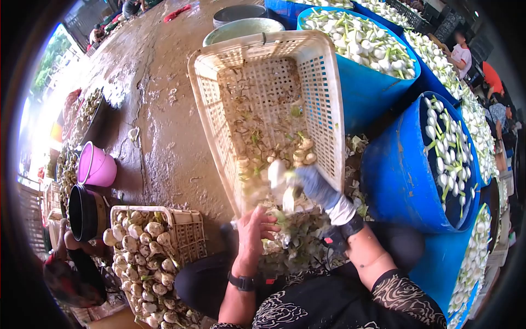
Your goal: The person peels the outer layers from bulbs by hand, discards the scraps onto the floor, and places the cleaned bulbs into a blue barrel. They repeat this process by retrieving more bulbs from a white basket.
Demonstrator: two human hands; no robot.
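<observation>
My left hand (257,226) is bare, with a dark band on its wrist; its fingers are spread apart with nothing held in them, over the near end of a white plastic basket (335,109). To its right my right hand (315,186) wears a grey-blue glove and is blurred by motion. Blurred white bulbs (277,173) are beside the gloved fingertips; whether the hand holds one is unclear. Small bulbs (304,151) and dirty trimmings lie inside the basket. Peeled leaves and skins (296,241) are heaped below my hands.
A crate (187,233) of untrimmed bulbs (143,241) stands at the lower left, near a pink bucket (98,165) and a black bucket (87,213). Blue barrels (392,164) of white bulbs line the right. Other people (461,55) sit at the right; another person (71,279) is lower left.
</observation>
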